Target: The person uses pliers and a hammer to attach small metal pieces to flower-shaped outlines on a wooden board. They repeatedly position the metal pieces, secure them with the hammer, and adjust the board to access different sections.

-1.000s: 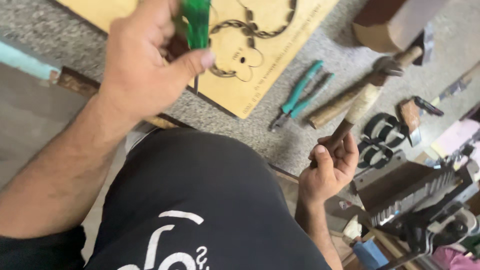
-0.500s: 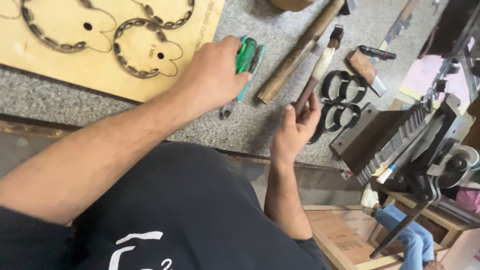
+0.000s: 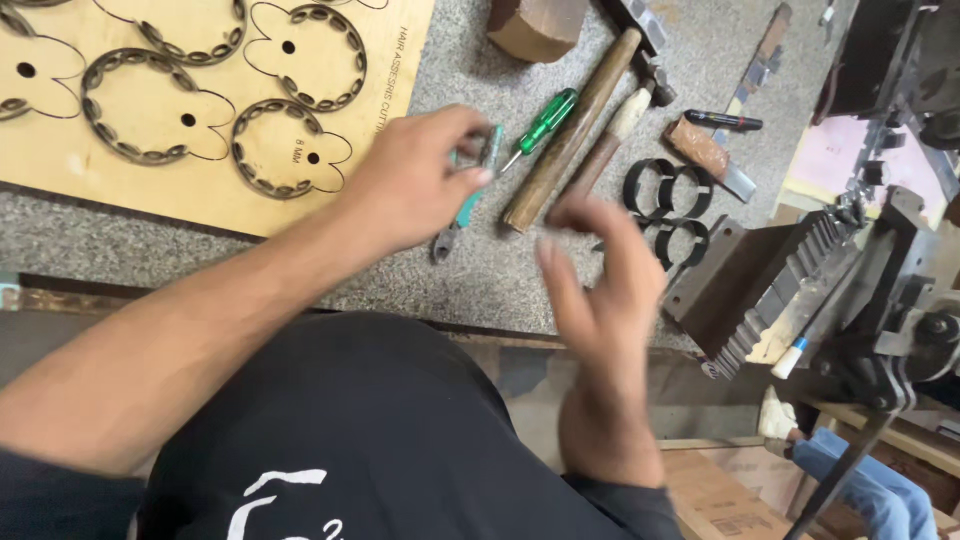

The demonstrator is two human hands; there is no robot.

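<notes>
While hovering over the gritty bench (image 3: pixel 480 270), left hand (image 3: pixel 410 185) pinched shut on teal pliers (image 3: pixel 470 195), just left of the long wooden hammer handle (image 3: pixel 570 130). Right hand (image 3: pixel 600 290) spread open, empty, blurry, just below that handle. Green screwdriver (image 3: pixel 545 122) touching its left side.

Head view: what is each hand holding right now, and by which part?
The left hand pinches the teal-handled pliers at the handles with its fingers. The right hand is open, blurred, and holds nothing.
</notes>
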